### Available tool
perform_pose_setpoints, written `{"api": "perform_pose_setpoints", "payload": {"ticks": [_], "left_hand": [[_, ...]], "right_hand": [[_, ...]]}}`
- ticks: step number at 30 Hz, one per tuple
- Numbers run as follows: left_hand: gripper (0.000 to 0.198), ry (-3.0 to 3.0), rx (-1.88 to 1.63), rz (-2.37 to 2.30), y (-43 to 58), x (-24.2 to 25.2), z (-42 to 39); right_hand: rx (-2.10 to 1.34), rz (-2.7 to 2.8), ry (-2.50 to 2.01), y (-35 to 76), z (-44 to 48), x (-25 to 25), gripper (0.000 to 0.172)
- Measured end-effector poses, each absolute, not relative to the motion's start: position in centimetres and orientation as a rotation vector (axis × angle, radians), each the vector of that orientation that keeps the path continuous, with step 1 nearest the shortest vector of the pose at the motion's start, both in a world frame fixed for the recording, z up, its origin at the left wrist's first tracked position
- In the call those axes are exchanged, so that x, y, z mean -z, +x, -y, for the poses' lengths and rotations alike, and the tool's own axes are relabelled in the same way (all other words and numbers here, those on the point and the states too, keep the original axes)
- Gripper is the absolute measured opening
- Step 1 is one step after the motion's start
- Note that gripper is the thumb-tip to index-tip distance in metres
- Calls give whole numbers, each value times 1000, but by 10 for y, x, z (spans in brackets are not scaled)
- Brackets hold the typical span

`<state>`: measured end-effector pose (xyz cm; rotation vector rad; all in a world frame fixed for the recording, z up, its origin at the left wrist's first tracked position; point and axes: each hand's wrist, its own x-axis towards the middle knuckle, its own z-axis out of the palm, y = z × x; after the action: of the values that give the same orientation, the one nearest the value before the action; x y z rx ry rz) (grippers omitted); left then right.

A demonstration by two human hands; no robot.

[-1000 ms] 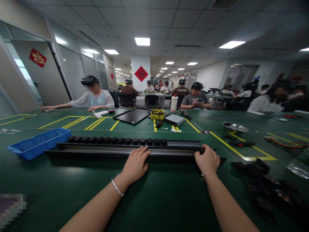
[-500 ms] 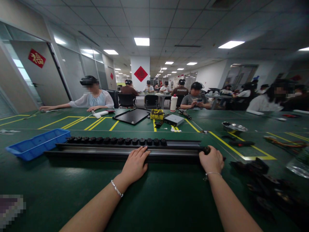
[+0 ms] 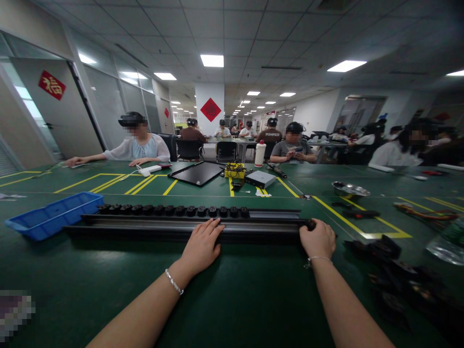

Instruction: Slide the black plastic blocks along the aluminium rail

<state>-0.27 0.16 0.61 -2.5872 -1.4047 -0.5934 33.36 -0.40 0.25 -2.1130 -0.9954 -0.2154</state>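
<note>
A long black metal channel (image 3: 141, 234) lies crosswise on the green table before me. My left hand (image 3: 203, 244) rests on its middle, fingers stretched over the top and thumb on the near side. At the channel's right end my right hand (image 3: 319, 239) is closed around a small black part (image 3: 311, 224), which looks like a socket module; the fingers hide most of it. Directly behind lies a second black channel (image 3: 275, 213), with a row of black socket modules (image 3: 191, 211) along much of its length.
A blue plastic tray (image 3: 54, 215) sits left of the channels. Black parts (image 3: 395, 275) lie in a heap at right, near a clear bottle (image 3: 447, 244). Farther back are a metal bowl (image 3: 351, 189), a grey box (image 3: 260, 179) and a black panel (image 3: 197, 173). People sit across the table.
The view has shifted very slightly. Both hands keep their places on the channel and at its right end.
</note>
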Motion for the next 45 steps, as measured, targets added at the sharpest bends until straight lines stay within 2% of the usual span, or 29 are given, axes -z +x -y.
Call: {"api": "perform_pose_setpoints", "payload": {"ticks": [11,22,45], "left_hand": [[52,-2579,603,1396,-3,-5,-2],[52,-2576,613,1386,-4,-3,-3],[53,-2585,611,1399,-3,-5,-1]], "right_hand": [[257,880,-2074,351,3,3,49],[5,737,-2181,357,9,-12,68],[2,764,-2206,384,13,-13,50]]}}
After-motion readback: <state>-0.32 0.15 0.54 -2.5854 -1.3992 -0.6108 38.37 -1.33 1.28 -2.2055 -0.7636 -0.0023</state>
